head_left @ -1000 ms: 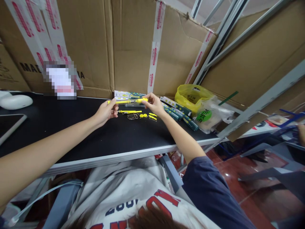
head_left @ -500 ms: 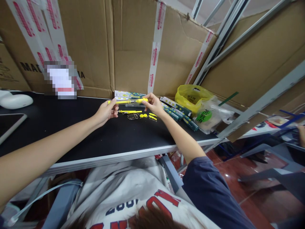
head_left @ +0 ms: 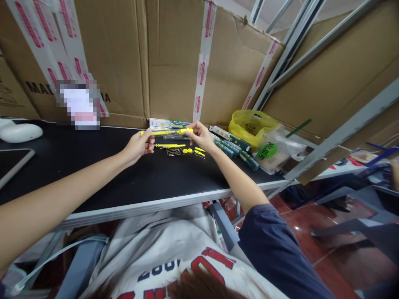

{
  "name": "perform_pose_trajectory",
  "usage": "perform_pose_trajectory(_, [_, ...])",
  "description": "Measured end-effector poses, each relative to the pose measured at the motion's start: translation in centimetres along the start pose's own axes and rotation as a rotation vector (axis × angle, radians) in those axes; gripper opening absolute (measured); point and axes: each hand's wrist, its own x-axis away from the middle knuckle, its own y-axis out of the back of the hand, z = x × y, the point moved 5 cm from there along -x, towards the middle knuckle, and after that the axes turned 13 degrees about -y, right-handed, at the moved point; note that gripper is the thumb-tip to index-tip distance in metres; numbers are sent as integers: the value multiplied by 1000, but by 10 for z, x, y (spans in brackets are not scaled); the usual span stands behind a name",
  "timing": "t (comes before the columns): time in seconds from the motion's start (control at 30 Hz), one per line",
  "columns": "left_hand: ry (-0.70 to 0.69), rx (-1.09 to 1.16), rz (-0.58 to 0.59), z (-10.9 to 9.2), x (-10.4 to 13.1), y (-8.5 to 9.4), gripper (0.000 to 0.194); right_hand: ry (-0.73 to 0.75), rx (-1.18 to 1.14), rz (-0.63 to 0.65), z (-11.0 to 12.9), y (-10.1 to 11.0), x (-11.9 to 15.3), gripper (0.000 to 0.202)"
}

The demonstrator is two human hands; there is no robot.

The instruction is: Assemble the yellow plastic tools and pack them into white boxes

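My left hand (head_left: 137, 146) is closed round the left end of a thin yellow rod-like piece (head_left: 160, 133). My right hand (head_left: 200, 136) pinches a short yellow piece (head_left: 185, 131) at the rod's right end; a thin metallic section shows between them. Below, on the black table (head_left: 124, 187), lie another yellow rod (head_left: 171, 145), wire clips (head_left: 174, 152), small round yellow pieces (head_left: 187, 151) and small yellow slivers (head_left: 200, 152). A clear tube (head_left: 174, 138) rests behind the held parts.
Narrow printed boxes (head_left: 230, 138) lie at the back, beside a yellow plastic bag (head_left: 251, 126) and a clear bag with a green label (head_left: 270, 154). Cardboard (head_left: 174, 62) stands behind. A white mouse-like object (head_left: 21, 131) is at the left; a metal post (head_left: 330, 133) crosses the right.
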Motion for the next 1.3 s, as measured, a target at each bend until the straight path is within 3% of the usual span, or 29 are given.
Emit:
perform_pose_trajectory(0.43, [-32,-1,-22,-4,-1,0,31,-15,-11,91,7,-2,3,51])
perform_pose_trajectory(0.8, [3,6,-22,-3,0,0,33,85,230,-115,14,10,6,47])
perform_pose_trajectory(1.07, [-2,4,-18,0,-2,1,32,97,287,-62,12,7,7,42])
perform_pose_trajectory(1.3, [-4,23,-13,1,-2,2,31,71,184,2,8,5,5,42])
